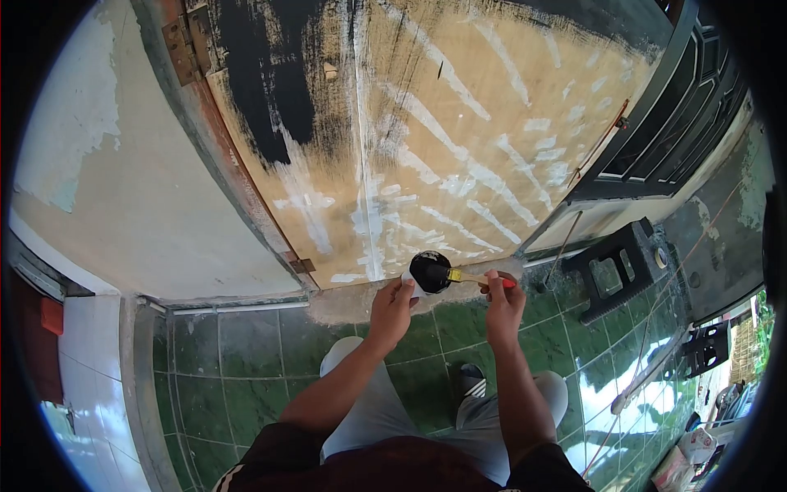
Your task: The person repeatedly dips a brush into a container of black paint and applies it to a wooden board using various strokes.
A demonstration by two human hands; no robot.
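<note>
My left hand (391,307) is closed around the side of a small white cup (416,289) with black paint (428,267) inside. In my right hand (502,307) is a paintbrush (470,279) with a red-tipped, pale handle and a yellow ferrule. Its bristles are at the right side of the cup, dark against the paint, so their tips cannot be made out. Just beyond both hands stands a wooden door panel (459,156), partly brushed with black and marked with white filler streaks.
Rusty hinges (185,43) line the door's left edge. To the right are a black plastic step stool (611,266) and a dark window frame (668,107). A long pole (656,365) crosses the green tiled floor (246,344). A pale wall (164,189) is on the left.
</note>
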